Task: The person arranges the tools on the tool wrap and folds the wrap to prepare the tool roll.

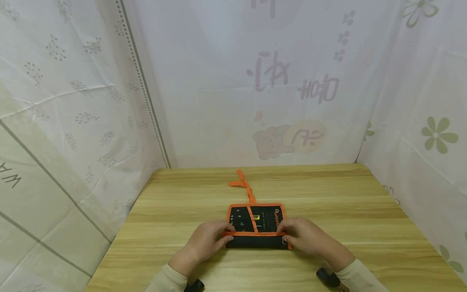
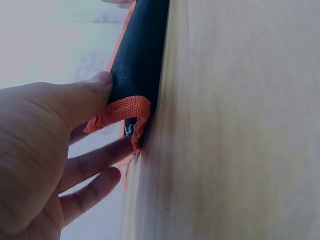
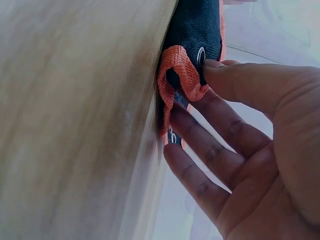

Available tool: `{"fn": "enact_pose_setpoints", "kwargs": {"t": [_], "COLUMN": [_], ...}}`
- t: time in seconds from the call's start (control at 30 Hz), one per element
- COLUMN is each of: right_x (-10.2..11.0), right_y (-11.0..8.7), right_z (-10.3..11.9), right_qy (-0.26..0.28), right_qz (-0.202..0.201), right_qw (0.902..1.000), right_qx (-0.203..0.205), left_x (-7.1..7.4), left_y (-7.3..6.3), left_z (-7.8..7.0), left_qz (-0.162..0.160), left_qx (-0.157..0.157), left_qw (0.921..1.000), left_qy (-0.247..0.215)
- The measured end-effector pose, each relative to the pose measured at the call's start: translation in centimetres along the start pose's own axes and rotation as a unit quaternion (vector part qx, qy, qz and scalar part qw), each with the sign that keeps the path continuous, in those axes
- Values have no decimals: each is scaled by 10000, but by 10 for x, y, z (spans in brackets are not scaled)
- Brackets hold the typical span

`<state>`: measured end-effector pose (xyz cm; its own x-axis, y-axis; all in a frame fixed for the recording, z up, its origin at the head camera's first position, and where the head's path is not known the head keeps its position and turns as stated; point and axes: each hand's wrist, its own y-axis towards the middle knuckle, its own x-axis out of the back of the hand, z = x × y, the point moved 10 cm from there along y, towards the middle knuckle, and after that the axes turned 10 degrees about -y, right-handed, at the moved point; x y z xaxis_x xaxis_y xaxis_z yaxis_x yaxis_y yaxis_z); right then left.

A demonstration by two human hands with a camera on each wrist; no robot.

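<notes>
A black fabric tool pouch [image 1: 270, 221] with orange trim lies on the table in front of me. Its near side is turned up into a flap [image 1: 255, 242], edged by an orange band. At the flap's left end, my left hand [image 1: 208, 240] pinches the edge between thumb and fingers. My right hand [image 1: 310, 236] grips the opposite end the same way. In the left wrist view, the orange binding [image 2: 125, 107] curls round the fold beside the thumb. A metal eyelet [image 3: 201, 56] shows next to the right thumb in the right wrist view. White numbers and lettering mark the pouch's face.
Beyond the pouch, an orange tie strap [image 1: 249, 193] with two loose ends stretches toward the back of the wooden table [image 1: 175, 198]. Patterned cloth [image 1: 219, 101] hangs behind the table and along both sides. Black wrist devices [image 1: 327, 278] sit below my sleeves.
</notes>
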<state>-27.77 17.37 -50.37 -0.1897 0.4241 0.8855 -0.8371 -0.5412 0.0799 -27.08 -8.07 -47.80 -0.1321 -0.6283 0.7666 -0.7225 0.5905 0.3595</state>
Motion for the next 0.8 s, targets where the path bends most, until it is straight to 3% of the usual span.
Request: {"fn": "enact_pose_setpoints", "kwargs": {"t": [0.3,0.53,0.8], "right_x": [1,1,5], "right_y": [2,1,0], "right_z": [6,11,20], "right_qy": [-332,-573,-991], "right_qz": [-73,-75,-259], "right_qw": [9992,9978,9933], "right_qx": [207,321,537], "left_x": [-1,-4,-8], "left_y": [1,1,1], "left_z": [-5,0,1], "left_qz": [-76,154,377], "left_qx": [-368,-99,-52], "left_qw": [9993,9997,9991], "left_qy": [49,-155,-209]}}
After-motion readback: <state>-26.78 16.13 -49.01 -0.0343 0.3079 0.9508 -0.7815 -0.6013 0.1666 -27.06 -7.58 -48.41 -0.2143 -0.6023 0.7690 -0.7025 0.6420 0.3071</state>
